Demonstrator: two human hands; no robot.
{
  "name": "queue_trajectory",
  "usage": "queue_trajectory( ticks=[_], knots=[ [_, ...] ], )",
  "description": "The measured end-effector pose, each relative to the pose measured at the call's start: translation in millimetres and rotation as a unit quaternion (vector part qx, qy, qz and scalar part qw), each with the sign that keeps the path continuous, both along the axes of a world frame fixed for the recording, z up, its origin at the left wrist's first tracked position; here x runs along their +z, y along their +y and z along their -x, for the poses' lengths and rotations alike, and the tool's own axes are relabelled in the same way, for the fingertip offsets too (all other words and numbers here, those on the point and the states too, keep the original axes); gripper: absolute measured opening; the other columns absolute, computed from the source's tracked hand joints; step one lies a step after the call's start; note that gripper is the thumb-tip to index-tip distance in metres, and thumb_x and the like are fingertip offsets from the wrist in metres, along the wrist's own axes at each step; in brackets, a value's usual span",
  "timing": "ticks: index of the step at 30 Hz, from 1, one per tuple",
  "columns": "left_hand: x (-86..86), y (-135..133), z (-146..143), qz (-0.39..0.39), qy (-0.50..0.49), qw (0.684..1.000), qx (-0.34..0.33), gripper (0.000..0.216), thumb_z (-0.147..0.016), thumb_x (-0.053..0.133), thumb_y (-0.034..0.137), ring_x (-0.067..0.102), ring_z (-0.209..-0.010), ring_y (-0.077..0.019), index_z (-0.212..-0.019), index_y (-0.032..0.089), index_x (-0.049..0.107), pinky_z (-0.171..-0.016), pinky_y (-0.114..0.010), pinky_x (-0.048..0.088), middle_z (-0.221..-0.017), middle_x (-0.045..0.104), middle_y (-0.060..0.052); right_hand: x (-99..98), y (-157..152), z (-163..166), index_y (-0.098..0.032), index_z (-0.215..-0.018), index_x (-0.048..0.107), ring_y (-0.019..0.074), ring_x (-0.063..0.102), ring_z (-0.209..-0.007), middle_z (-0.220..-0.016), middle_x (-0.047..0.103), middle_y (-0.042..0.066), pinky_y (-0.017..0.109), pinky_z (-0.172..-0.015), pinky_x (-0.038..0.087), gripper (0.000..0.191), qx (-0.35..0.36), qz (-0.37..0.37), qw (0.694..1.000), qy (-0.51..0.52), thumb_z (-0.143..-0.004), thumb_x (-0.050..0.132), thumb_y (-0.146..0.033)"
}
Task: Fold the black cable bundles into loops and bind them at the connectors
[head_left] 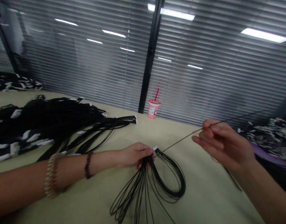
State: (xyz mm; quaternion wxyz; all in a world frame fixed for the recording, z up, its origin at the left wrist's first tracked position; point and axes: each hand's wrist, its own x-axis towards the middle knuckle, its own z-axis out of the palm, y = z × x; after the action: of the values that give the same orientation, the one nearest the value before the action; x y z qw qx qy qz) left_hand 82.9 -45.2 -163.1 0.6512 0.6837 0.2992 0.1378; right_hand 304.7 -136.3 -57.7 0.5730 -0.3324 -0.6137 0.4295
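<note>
My left hand (pixel 136 154) is closed around the middle of a bundle of thin black cords (pixel 154 183) that loops out over the pale table (pixel 203 193). A small white tag (pixel 155 148) sticks out by my thumb. My right hand (pixel 221 143) is raised to the right and pinches a single thin cord (pixel 180 140) that runs taut from the bundle and on past my fingers to the right. Bracelets sit on my left wrist.
A big heap of black cords with white tags (pixel 40 124) covers the table's left. More tagged cords (pixel 271 133) lie at the right edge beside something purple. A pink cup with a red straw (pixel 154 108) stands by the blinds and black window post.
</note>
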Motion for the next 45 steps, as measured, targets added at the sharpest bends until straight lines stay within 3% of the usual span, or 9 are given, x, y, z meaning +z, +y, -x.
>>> queue_trajectory(
  ticks=[5, 9, 12, 15, 19, 21, 24, 32, 45],
  knots=[
    [-1.2, 0, 1, 0.004, 0.000, 1.000, 0.000, 0.045, -0.074, 0.041, 0.054, 0.042, -0.037, -0.0016, -0.083, 0.011, 0.055, -0.037, -0.013, 0.029, -0.056, 0.057, 0.001, 4.5, 7, -9, -0.027, -0.085, 0.062, 0.0031, 0.031, -0.044, -0.057, 0.042, -0.003, 0.024, -0.052, 0.041, 0.014, -0.078, -0.086, 0.993, 0.011, -0.077, 0.052, -0.034],
    [-2.2, 0, 0, -0.001, -0.002, 1.000, 0.007, 0.046, -0.074, 0.041, 0.054, 0.043, -0.039, -0.0023, -0.082, 0.011, 0.056, -0.038, -0.013, 0.029, -0.055, 0.055, 0.001, 10.0, 13, -16, -0.029, -0.087, 0.060, 0.0022, 0.036, -0.050, -0.080, 0.048, -0.001, 0.020, -0.049, 0.036, 0.015, -0.105, -0.109, 0.985, 0.079, -0.081, 0.046, -0.030],
    [-2.4, 0, 0, 0.001, -0.002, 1.000, 0.010, 0.046, -0.073, 0.043, 0.054, 0.043, -0.039, -0.0027, -0.081, 0.011, 0.056, -0.038, -0.013, 0.028, -0.053, 0.054, 0.001, 7.2, 15, -15, -0.025, -0.088, 0.061, 0.0014, 0.033, -0.046, -0.069, 0.048, -0.002, 0.020, -0.048, 0.035, 0.014, -0.130, -0.111, 0.982, 0.079, -0.079, 0.051, -0.025],
    [-2.9, 0, -1, 0.005, -0.010, 1.000, 0.010, 0.046, -0.072, 0.043, 0.055, 0.043, -0.039, -0.0028, -0.081, 0.011, 0.057, -0.038, -0.013, 0.027, -0.052, 0.054, 0.001, -19.2, 17, 4, -0.017, -0.078, 0.062, 0.0029, 0.037, -0.045, -0.059, 0.049, -0.001, 0.020, -0.046, 0.033, 0.010, -0.148, -0.086, 0.985, -0.023, -0.073, 0.057, -0.025],
    [-5.6, 2, -1, -0.004, -0.003, 1.000, 0.020, 0.047, -0.072, 0.043, 0.055, 0.039, -0.036, -0.0025, -0.079, 0.011, 0.056, -0.037, -0.015, 0.026, -0.049, 0.052, 0.002, -81.0, 22, 43, -0.014, -0.067, 0.056, 0.0048, 0.039, -0.042, -0.051, 0.049, -0.001, 0.018, -0.040, 0.028, 0.023, -0.099, -0.017, 0.956, -0.276, -0.079, 0.047, -0.031],
    [-7.0, 3, 0, -0.003, -0.007, 1.000, 0.024, 0.045, -0.072, 0.044, 0.054, 0.039, -0.036, -0.0026, -0.077, 0.010, 0.056, -0.037, -0.015, 0.027, -0.049, 0.051, 0.002, -106.3, 24, 55, -0.013, -0.058, 0.051, 0.0044, 0.037, -0.045, -0.049, 0.044, -0.003, 0.017, -0.043, 0.026, 0.024, -0.108, -0.099, 0.920, -0.363, -0.078, 0.044, -0.024],
    [-7.3, 4, 0, 0.019, -0.010, 0.999, 0.035, 0.043, -0.072, 0.044, 0.052, 0.043, -0.039, -0.0034, -0.077, 0.011, 0.055, -0.037, -0.014, 0.028, -0.051, 0.051, 0.002, -124.6, 24, 57, -0.014, -0.054, 0.045, 0.0042, 0.033, -0.044, -0.048, 0.040, -0.004, 0.017, -0.045, 0.024, 0.018, -0.157, -0.214, 0.870, -0.415, -0.072, 0.044, -0.016],
    [-6.7, 4, 0, 0.050, -0.018, 0.998, 0.046, 0.041, -0.072, 0.045, 0.051, 0.045, -0.040, -0.0041, -0.078, 0.012, 0.054, -0.037, -0.014, 0.029, -0.052, 0.051, 0.003, -127.6, 21, 50, -0.015, -0.054, 0.042, 0.0050, 0.034, -0.043, -0.048, 0.040, -0.004, 0.018, -0.046, 0.024, 0.011, -0.202, -0.226, 0.819, -0.487, -0.065, 0.044, -0.015],
    [-7.0, 5, 0, 0.040, -0.015, 0.998, 0.041, 0.042, -0.072, 0.044, 0.053, 0.044, -0.040, -0.0038, -0.078, 0.012, 0.054, -0.037, -0.014, 0.028, -0.053, 0.051, 0.003, -130.8, 22, 50, -0.015, -0.055, 0.040, 0.0044, 0.033, -0.044, -0.048, 0.039, -0.004, 0.017, -0.047, 0.021, 0.012, -0.207, -0.248, 0.815, -0.480, -0.067, 0.043, -0.015]
  ],
)
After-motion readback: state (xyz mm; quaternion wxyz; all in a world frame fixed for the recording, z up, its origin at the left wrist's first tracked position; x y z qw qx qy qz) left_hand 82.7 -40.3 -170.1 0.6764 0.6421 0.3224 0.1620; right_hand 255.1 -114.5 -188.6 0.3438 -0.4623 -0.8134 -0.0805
